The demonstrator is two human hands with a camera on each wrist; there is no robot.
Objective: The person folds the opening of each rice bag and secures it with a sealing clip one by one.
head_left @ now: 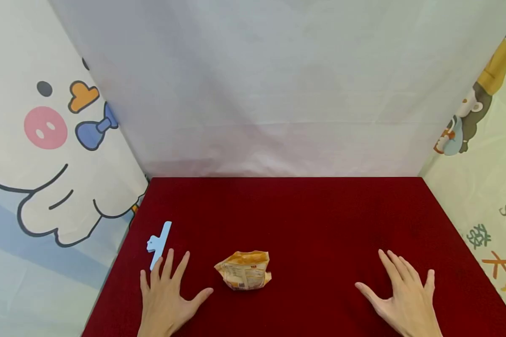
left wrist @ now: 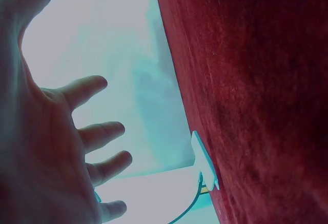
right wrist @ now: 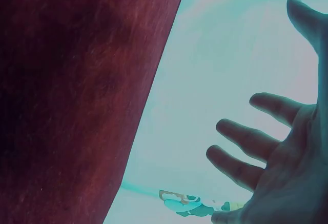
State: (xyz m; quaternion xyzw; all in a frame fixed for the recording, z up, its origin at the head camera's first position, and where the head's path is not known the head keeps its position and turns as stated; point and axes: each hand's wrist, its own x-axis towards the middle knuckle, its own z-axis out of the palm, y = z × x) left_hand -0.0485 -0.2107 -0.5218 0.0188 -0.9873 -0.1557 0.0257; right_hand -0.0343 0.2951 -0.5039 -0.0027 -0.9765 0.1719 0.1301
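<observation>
My left hand [head_left: 165, 299] is spread above the left front of the table, palm down, with nothing in it. Just beyond its fingertips lies a light blue clip [head_left: 159, 245] with a long flat bar, which also shows in the left wrist view as a pale clip [left wrist: 204, 160] on the cloth. Right of the left thumb sits a crumpled yellow-and-white food packet [head_left: 245, 271], its top folded or creased. Over the right front, my right hand [head_left: 405, 299] has its fingers spread and holds nothing. In the right wrist view the right palm [right wrist: 292, 167] is bare.
A dark red cloth [head_left: 312, 224] covers the table. White fabric [head_left: 278, 93] hangs behind its back edge. Printed curtains stand at both sides, with a cartoon duck [head_left: 46, 126] on the left and a cartoon figure [head_left: 474, 107] on the right.
</observation>
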